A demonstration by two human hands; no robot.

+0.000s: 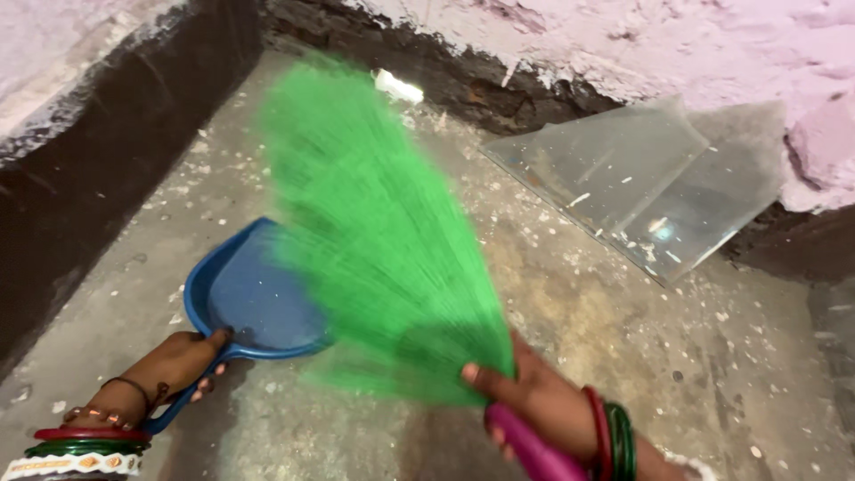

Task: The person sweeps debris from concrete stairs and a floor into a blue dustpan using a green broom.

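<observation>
My left hand (174, 365) grips the handle of a blue dustpan (254, 298) that rests on the dusty concrete floor, its mouth facing right. My right hand (534, 401) is closed around the pink handle (534, 454) of a green plastic broom (374, 232). The broom's bristles fan out upward and left, blurred by motion, and overlap the right side of the dustpan. Bangles ring both wrists.
A clear plastic sheet (641, 178) leans against the pink wall at the right. Dark wall bases (107, 169) border the floor on the left and at the back. A small white scrap (398, 86) lies in the far corner. Pale debris speckles the floor (623, 347).
</observation>
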